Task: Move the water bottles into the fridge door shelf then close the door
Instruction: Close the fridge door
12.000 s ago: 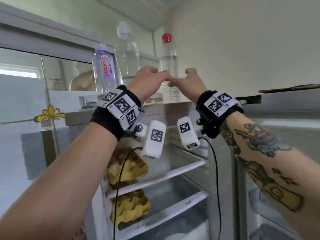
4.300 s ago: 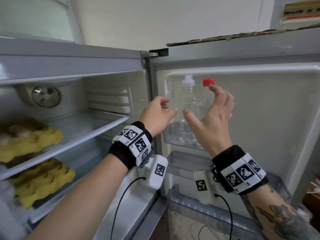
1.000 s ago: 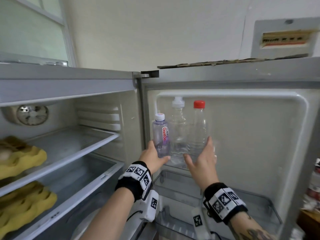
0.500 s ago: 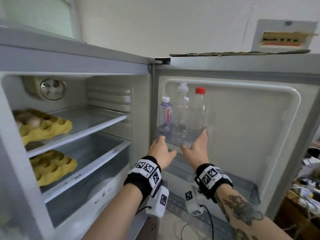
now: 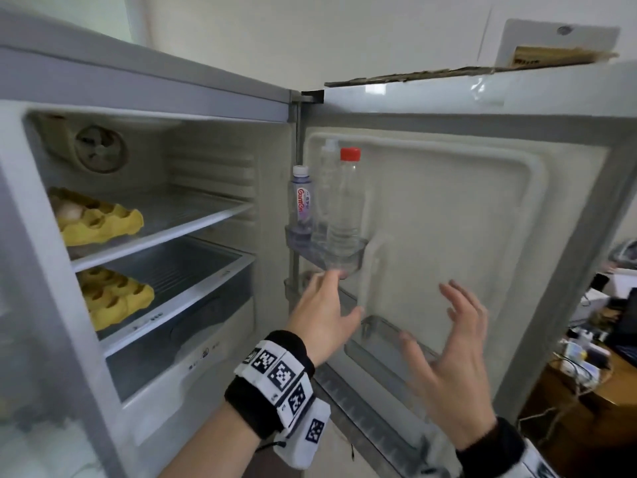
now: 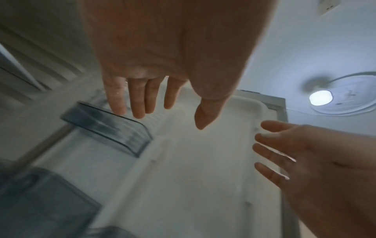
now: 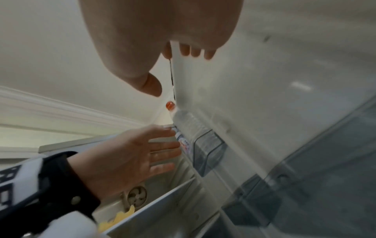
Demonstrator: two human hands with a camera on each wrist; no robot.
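Three water bottles stand upright in the small upper door shelf (image 5: 324, 258): a short purple-labelled bottle (image 5: 302, 201), a clear white-capped bottle (image 5: 326, 188) and a red-capped bottle (image 5: 346, 201). The fridge door (image 5: 465, 219) stands wide open. My left hand (image 5: 341, 294) is just below that shelf, fingers straight, holding nothing. My right hand (image 5: 437, 326) hovers in front of the door's inner panel with fingers spread, empty. The right wrist view shows the red-capped bottle (image 7: 187, 119), the shelf (image 7: 209, 148) and my left hand (image 7: 142, 153) beside it.
Two yellow egg trays (image 5: 100, 219) (image 5: 117, 298) lie on the fridge's inner shelves. A longer clear door shelf (image 5: 389, 343) runs below my hands. Cardboard (image 5: 448, 72) lies on top of the door. A cluttered wooden desk (image 5: 586, 357) stands right of the door.
Both hands have come off the bottles and drawn back and down. The right hand has moved to the right with its fingers spread. The three bottles stay in the shelf.
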